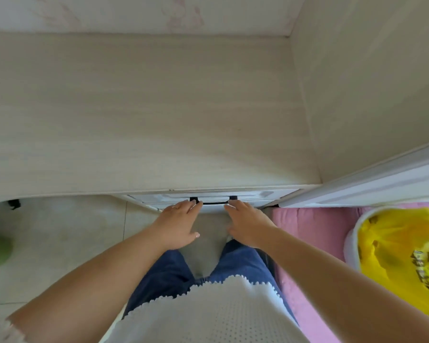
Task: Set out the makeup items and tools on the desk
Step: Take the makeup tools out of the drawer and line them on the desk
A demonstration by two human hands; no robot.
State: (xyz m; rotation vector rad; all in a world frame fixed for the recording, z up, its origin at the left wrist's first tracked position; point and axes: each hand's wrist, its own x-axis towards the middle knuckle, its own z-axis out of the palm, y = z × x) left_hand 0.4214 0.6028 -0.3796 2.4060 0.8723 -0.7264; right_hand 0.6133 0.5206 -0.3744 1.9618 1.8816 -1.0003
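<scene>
My fingers (195,204) on the left hand (177,225) are stretched out flat, loosely apart, tips touching or just about touching the left end of the black drawer handle (214,202). Right hand (247,225) does the same on the other side: fingers straight, slightly spread, tips at the handle's right end. Neither hand is clamped on anything yet; can't tell if any tip has hooked under the bar.

Key relation: the handle runs left–right across the frame, just below center, directly ahead of both sets of tips. Its long axis is crosswise to my fingers, so they meet it square-on. Both hands are abt equally near, one per end, w/ the bar's middle bare between them.

The handle sits on a white drawer front (208,197) tucked under the front edge of the surface (146,115), which fills the upper and middle frame and carries nothing I can see. No makeup items or tools in view, so I'd judge they're inside the drawer, though that's a guess. Task barely begun.

Next move, prob: curl the tips over the bar, pull toward my legs.

Further out: pink bedding (307,243) lower right, w/ a white bin lined by a yellow bag (401,253) at right edge.
</scene>
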